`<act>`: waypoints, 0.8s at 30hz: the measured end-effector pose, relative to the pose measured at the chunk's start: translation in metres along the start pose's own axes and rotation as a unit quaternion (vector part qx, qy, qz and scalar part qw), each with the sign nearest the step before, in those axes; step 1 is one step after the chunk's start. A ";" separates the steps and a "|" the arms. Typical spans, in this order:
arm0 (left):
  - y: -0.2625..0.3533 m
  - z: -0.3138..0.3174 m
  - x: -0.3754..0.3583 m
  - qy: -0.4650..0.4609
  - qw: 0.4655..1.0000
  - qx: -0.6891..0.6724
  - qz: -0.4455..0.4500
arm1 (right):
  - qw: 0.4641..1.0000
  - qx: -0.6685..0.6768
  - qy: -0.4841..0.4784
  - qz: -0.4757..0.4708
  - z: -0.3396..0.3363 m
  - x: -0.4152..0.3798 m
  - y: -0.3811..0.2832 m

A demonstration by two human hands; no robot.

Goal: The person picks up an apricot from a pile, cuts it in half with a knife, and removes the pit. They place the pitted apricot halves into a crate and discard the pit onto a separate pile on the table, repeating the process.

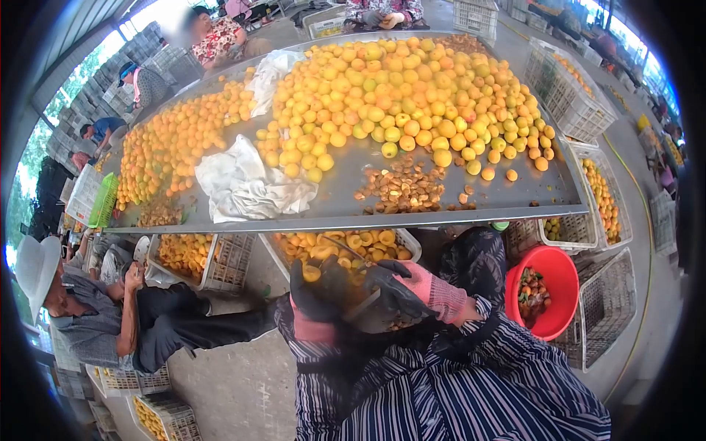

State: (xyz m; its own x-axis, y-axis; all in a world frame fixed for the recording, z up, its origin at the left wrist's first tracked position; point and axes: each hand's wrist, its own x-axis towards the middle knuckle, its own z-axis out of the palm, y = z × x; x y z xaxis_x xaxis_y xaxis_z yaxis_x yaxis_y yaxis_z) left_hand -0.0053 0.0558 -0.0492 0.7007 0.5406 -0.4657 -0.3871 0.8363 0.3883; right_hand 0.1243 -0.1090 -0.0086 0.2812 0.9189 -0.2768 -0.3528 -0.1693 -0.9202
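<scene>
My left hand (316, 298), in a dark glove with a pink cuff, is raised at the near edge of a crate (415, 246) of halved apricots (368, 241). An apricot half (312, 273) shows right by its fingers, which are smeared by motion. My right hand (412, 288), in a pink and black glove, is closed around a thin pale blade-like tool (363, 303) that points down toward the left hand. Above the crate, a metal table (334, 198) bears a big heap of whole apricots (397, 88) and a pile of apricot pits (404, 185).
White cloths (246, 180) lie on the table. At right stand a red bucket (559, 273) with dark scraps inside and plastic crates (607, 309). A person in a white hat (37, 268) sits at left, legs stretched toward me. Other people sit around the table.
</scene>
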 end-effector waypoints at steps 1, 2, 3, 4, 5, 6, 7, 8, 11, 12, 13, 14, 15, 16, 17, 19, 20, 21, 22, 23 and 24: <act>0.002 -0.002 0.003 0.002 1.000 -0.006 0.000 | 0.998 0.016 0.017 -0.058 0.001 0.002 0.008; 0.003 -0.004 0.004 0.002 1.000 -0.007 0.000 | 0.992 0.032 0.034 -0.115 0.000 0.006 0.014; 0.003 -0.005 0.005 0.011 1.000 -0.015 -0.008 | 0.992 0.031 0.034 -0.115 -0.005 0.013 0.019; 0.003 -0.004 0.004 0.021 0.999 -0.024 -0.019 | 0.976 0.206 0.001 -0.073 -0.009 0.022 0.019; 0.001 -0.004 0.001 0.023 0.999 -0.023 -0.024 | 0.926 0.374 -0.031 -0.030 -0.013 0.027 0.018; -0.003 -0.004 -0.004 -0.018 0.999 -0.007 -0.032 | 0.926 0.376 -0.025 -0.028 -0.016 0.025 0.017; -0.008 -0.003 -0.008 -0.060 0.997 0.009 -0.039 | 0.953 0.278 -0.036 -0.118 -0.014 0.020 0.003; -0.013 -0.001 -0.011 -0.060 0.997 0.008 -0.045 | 0.962 0.172 -0.047 -0.206 -0.010 0.014 -0.013; -0.035 0.021 -0.032 -0.092 0.962 0.246 0.071 | 0.948 0.217 -0.023 -0.230 0.000 0.010 -0.021; -0.044 0.019 -0.031 -0.091 0.963 0.246 0.068 | 0.941 0.227 -0.014 -0.251 0.000 0.012 -0.012; -0.052 0.014 -0.030 -0.089 0.957 0.263 0.085 | 0.914 0.297 -0.038 -0.274 0.001 0.015 -0.002; -0.054 0.018 -0.031 -0.085 0.951 0.279 0.104 | 0.914 0.298 -0.037 -0.274 0.000 0.017 0.007; -0.052 0.025 -0.037 -0.103 0.958 0.260 0.056 | 0.930 0.268 -0.003 -0.250 -0.001 0.018 0.015; -0.051 0.023 -0.036 -0.102 0.958 0.261 0.056 | 0.944 0.237 0.030 -0.226 -0.003 0.021 0.027; -0.051 0.018 -0.034 -0.090 0.963 0.248 0.052 | 0.921 0.311 0.067 -0.224 -0.001 0.022 0.042; -0.051 0.018 -0.031 -0.078 0.968 0.236 0.047 | 0.914 0.357 0.031 -0.193 -0.009 0.015 0.045; -0.054 0.021 -0.028 -0.039 0.969 0.234 0.067 | 0.902 0.401 -0.004 -0.160 -0.010 0.010 0.039; -0.055 0.023 -0.026 0.001 0.969 0.232 0.087 | 0.966 0.007 0.052 -0.253 -0.014 0.009 0.031; -0.052 0.021 -0.025 0.002 0.969 0.232 0.088 | 0.966 0.008 0.051 -0.253 -0.016 0.004 0.014; -0.047 0.016 -0.025 0.003 0.962 0.259 0.082 | 0.979 -0.060 0.014 -0.192 -0.016 -0.005 -0.006; -0.042 0.012 -0.024 0.004 0.955 0.286 0.076 | 0.983 -0.128 -0.022 -0.129 -0.018 -0.011 -0.016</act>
State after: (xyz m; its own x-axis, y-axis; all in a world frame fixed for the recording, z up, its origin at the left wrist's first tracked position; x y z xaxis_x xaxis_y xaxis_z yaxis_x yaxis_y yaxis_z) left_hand 0.0012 0.0064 -0.0452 0.6563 0.6545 -0.3753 -0.0916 0.5629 0.8215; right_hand 0.1427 -0.1222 0.0041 0.2914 0.9564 -0.0173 -0.0378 -0.0066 -0.9993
